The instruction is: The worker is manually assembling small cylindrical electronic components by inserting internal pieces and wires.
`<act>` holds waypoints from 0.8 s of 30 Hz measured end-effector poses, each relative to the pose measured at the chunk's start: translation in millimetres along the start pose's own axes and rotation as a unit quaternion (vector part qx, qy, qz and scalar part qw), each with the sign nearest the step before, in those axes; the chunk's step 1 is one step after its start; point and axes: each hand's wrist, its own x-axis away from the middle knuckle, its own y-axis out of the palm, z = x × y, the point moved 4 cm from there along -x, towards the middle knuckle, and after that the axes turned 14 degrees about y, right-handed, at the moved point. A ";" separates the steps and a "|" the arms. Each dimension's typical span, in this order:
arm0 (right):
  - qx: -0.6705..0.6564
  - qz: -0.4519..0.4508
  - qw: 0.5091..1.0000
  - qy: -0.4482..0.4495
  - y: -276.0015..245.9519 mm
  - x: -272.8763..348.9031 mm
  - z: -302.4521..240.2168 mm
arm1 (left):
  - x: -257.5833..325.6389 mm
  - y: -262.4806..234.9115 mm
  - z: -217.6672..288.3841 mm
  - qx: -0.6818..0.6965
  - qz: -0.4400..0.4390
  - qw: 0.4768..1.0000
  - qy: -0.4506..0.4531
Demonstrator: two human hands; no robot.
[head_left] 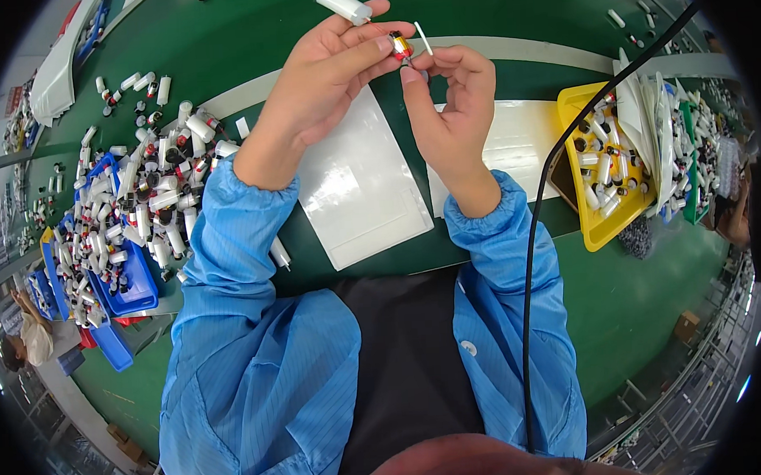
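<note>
My left hand is closed, thumb and forefinger pinching a small red, yellow and black cylindrical part. A white capped cylinder rests across its other fingers, pointing up and left. Close against it, my right hand is pinched at the lower end of the small part, where something small and grey shows between the fingertips. A thin white stick stands up beside the right forefinger; where its lower end is held is hard to see. Both hands are above the far end of a glossy white sheet.
On the left, a big heap of white cylinders spills around blue trays. A yellow tray with similar parts stands on the right, beside a second white sheet. A black cable hangs across the right side.
</note>
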 end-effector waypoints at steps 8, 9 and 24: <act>-0.005 0.002 1.000 -0.013 1.5 0.6 -1.2 | 3.4 1.6 4.8 -0.108 -0.032 0.994 0.008; 0.001 0.002 1.000 -0.015 1.4 1.0 -3.3 | 3.7 2.2 6.0 -0.110 -0.035 0.993 0.014; -0.212 -0.144 0.938 0.232 -15.7 -21.0 -0.6 | 3.1 7.9 20.0 -0.178 -0.050 0.983 0.003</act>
